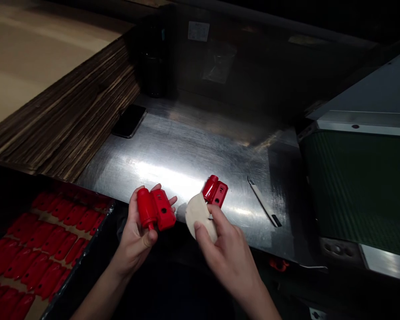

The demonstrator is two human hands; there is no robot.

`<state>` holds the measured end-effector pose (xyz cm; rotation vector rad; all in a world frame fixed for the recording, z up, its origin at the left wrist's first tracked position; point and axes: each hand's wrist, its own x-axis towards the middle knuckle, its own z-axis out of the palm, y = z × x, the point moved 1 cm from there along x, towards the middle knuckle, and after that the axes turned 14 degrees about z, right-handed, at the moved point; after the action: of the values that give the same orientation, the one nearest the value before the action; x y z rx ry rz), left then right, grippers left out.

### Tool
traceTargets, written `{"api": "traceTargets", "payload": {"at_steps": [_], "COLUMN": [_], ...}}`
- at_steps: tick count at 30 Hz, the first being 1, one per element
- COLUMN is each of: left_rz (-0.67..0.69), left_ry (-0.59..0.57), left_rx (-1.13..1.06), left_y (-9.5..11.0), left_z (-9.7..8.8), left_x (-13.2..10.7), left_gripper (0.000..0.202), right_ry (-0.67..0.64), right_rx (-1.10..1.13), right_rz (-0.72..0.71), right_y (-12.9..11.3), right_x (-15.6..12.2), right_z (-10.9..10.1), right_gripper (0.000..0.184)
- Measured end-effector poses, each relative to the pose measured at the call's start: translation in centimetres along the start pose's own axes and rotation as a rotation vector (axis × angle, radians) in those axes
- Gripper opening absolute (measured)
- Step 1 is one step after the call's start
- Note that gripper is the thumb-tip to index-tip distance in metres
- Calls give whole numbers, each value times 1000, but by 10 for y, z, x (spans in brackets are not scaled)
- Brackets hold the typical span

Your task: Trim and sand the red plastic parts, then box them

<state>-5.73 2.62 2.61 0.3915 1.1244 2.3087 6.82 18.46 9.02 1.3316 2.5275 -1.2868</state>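
A red plastic part is held in the left hand over the near edge of the shiny metal table. The left hand is half curled, with the part laid across the fingers, its fat round side to the left and its flat side with a dark hole to the right. The thumb is kept low, near the thin stub at the bottom. A round cream-coloured pad is pinched between the thumb and fingers of the right hand, which is nearly closed. What the pad is made of cannot be told. A second red part is set on the table just behind the pad, and its lower end is partly hidden. To its right, a thin white knife-like tool is laid at a slant. A black phone is placed beside a tall stack of brown board sheets. At the lower left, many red parts are lined up in rows inside a box. A green belt is seen at the right.
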Motion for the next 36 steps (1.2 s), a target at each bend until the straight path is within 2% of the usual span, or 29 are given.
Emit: {"api": "traceTargets", "payload": {"at_steps": [2, 4, 5, 7, 10, 13, 15, 18, 22, 24, 27, 30, 32, 34, 36], "left_rz": [-3, 9, 30, 81, 115, 162, 202, 214, 155, 131, 91, 55, 56, 70, 100], "left_ry": [-4, -18, -28, -39, -46, -79, -134, -266, -410, -483, -554, -621, -663, -686, -679], "left_rx": [38, 78, 107, 163, 200, 257, 345, 589, 838, 938, 1074, 1174, 1217, 1244, 1263], "left_y": [3, 4, 3, 3, 5, 11, 14, 18, 27, 36, 50, 60, 61, 61, 58], "left_z": [1, 2, 3, 4, 4, 0, -7, -23, -41, -47, -57, -66, -70, -75, -81], "left_x": [4, 7, 8, 8, 6, 12, 24, 50, 82, 94, 110, 124, 130, 135, 137], "left_gripper": [95, 95, 95, 94, 94, 96, 90, 80, 89, 92, 100, 110, 114, 115, 113], "right_ry": [-96, -126, -105, 19, 189, 118, 82, 89, 91, 105, 86, 66, 77, 147, 234], "right_rx": [81, 106, 89, -28, -257, -273, -248, -256, -189, -149, -113, -137, -190, -249, -287], "right_rz": [-23, -63, -98, -169, -181, -137, -117, -97, -87, -54, 3, -33, -56, -62, -73], "right_y": [-3, -7, -8, -9, -6, 1, 6, 14, 15, 8, -13, -36, -48, -51, -44], "right_x": [-5, -10, -12, -12, -6, -2, -2, -6, -2, 14, 60, 118, 148, 158, 148], "right_z": [1, 8, 12, 21, 28, 29, 29, 27, 5, -13, -35, -43, -43, -40, -38], "right_gripper": [21, 19, 19, 20, 24, 23, 22, 20, 21, 24, 30, 28, 27, 32, 39]}}
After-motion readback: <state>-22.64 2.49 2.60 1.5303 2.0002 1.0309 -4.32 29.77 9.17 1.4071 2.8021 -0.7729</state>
